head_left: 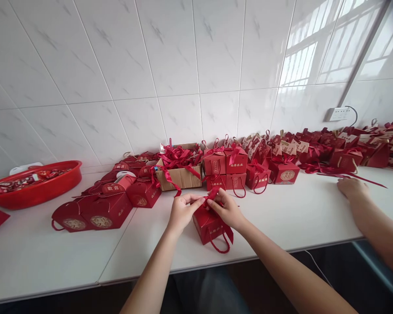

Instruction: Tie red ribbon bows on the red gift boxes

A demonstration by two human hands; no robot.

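A small red gift box (205, 226) with gold lettering and a twisted cord handle stands near the table's front edge. A red ribbon (212, 195) is gathered on its top, with one tail hanging down the right side. My left hand (184, 211) pinches the ribbon from the left, fingers closed. From the right, my right hand (227, 209) grips the same ribbon between thumb and fingers. The fingertips of both hands nearly meet over the box and hide part of the ribbon.
Behind the box, a cardboard carton (180, 179) holds loose red ribbons. Red boxes (101, 211) cluster at left, and stacked boxes (236, 162) stand along the wall. A red basin (46, 185) holds small packets. Another person's hand (353, 189) rests at right near ribbons.
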